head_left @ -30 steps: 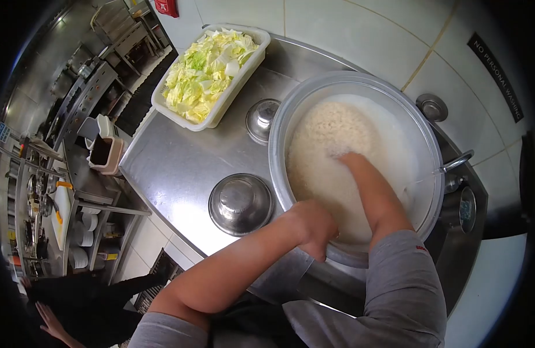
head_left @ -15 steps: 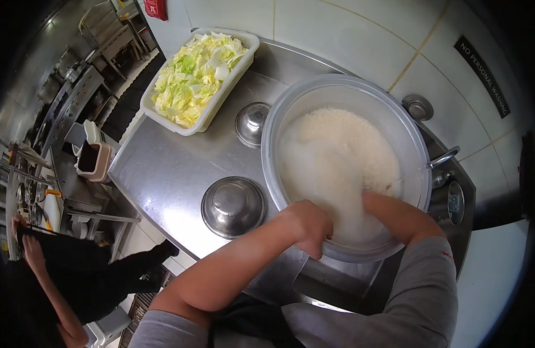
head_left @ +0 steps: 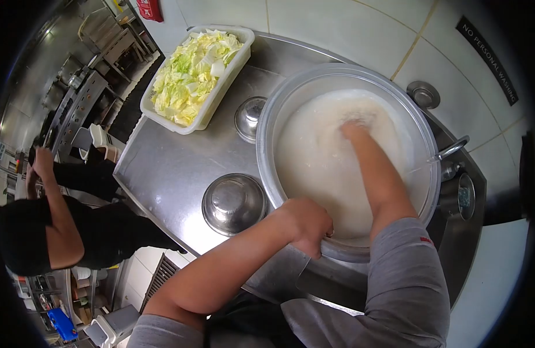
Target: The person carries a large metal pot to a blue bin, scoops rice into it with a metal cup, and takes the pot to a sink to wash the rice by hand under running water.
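A large metal pot holds cloudy white water, and a patch of pale grains shows dimly beneath it. My left hand is closed round the pot's near rim at the lower left. Inside the pot, my right hand is dipped into the cloudy water toward the far side; its fingers are under the surface and hidden. A thin stream of water runs from the metal tap at the pot's right side.
A white basket of chopped cabbage stands at the back left. Two upturned metal bowls, a larger one and a smaller one, lie left of the pot. Another person in black stands at the far left.
My right hand has moved from the pot's near right side to its far side. The water looks cloudier and covers more of the grains. The other person has moved and raised their arms.
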`<state>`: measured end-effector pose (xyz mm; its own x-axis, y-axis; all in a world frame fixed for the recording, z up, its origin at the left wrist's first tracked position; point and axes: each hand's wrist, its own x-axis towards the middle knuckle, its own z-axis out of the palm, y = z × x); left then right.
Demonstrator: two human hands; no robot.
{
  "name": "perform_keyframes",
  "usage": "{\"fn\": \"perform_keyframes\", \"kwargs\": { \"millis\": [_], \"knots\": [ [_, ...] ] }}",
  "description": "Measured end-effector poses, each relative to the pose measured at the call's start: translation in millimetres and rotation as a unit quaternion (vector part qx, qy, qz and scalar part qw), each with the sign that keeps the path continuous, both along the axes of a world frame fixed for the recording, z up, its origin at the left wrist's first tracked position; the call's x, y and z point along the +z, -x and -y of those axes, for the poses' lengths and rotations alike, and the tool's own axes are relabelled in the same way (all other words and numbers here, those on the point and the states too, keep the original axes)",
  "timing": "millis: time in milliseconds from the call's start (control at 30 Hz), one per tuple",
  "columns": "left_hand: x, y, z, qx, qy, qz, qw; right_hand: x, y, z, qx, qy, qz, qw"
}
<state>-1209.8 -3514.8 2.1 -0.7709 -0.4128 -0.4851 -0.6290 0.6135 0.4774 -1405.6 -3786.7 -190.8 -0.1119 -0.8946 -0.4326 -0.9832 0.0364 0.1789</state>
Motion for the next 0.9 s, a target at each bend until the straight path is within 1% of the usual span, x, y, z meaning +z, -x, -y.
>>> {"fn": "perform_keyframes", "kwargs": {
  "millis": [33, 100, 133, 167, 233, 300, 333, 433, 467, 533, 633, 667, 700, 767, 800, 867, 900],
  "knots": [
    [0, 0, 0, -0.002, 0.001, -0.002, 1.000, -18, 30, 12, -0.079, 0.135, -0.029, 0.987],
    [-3, -1, 0, 0.001, -0.001, -0.014, 1.000, 16, 77, -12, -0.005, 0.131, -0.094, 0.987],
    [-3, -1, -1, -0.001, 0.002, -0.020, 1.000, 52, 85, -31, -0.007, 0.031, -0.058, 0.998],
    [-3, -1, -1, 0.005, 0.002, -0.016, 1.000, 77, 91, -48, -0.010, -0.070, -0.020, 0.997],
    [-3, -1, -3, 0.008, 0.003, -0.017, 1.000, 68, 122, -59, 0.012, -0.189, -0.051, 0.981],
    [-2, -2, -2, 0.009, 0.000, -0.012, 1.000, 66, 144, -86, -0.022, -0.281, 0.033, 0.959],
    [-1, -2, -2, 0.008, 0.002, -0.017, 1.000, 75, 138, -113, -0.084, -0.257, 0.073, 0.960],
    [1, -2, -2, 0.003, 0.004, -0.016, 1.000, -16, 184, -138, -0.146, -0.385, 0.200, 0.889],
    [1, -3, -3, 0.003, 0.011, -0.017, 1.000, -14, 169, -157, -0.146, -0.398, 0.224, 0.878],
    [1, -3, -3, 0.005, 0.016, -0.016, 1.000, -19, 116, -188, -0.167, -0.354, 0.280, 0.877],
    [2, -4, -2, 0.006, 0.025, 0.000, 1.000, -50, 27, -217, -0.280, -0.202, 0.393, 0.852],
    [0, -4, -2, 0.011, 0.019, -0.011, 1.000, -55, 7, -216, -0.209, -0.203, 0.404, 0.867],
    [-2, -5, -2, 0.015, 0.013, -0.023, 1.000, -61, -11, -204, -0.115, -0.200, 0.393, 0.890],
    [-4, -4, -2, 0.015, 0.009, -0.019, 1.000, -66, -47, -171, 0.049, -0.167, 0.340, 0.924],
    [-4, -4, -1, 0.011, 0.008, -0.017, 1.000, -66, -61, -147, 0.102, -0.147, 0.301, 0.937],
    [-1, -3, -1, 0.013, 0.008, -0.007, 1.000, -72, -68, -97, 0.126, -0.106, 0.249, 0.954],
    [-1, -2, -1, 0.014, 0.009, -0.003, 1.000, -83, -59, -69, 0.107, -0.085, 0.240, 0.961]
  ]
}}
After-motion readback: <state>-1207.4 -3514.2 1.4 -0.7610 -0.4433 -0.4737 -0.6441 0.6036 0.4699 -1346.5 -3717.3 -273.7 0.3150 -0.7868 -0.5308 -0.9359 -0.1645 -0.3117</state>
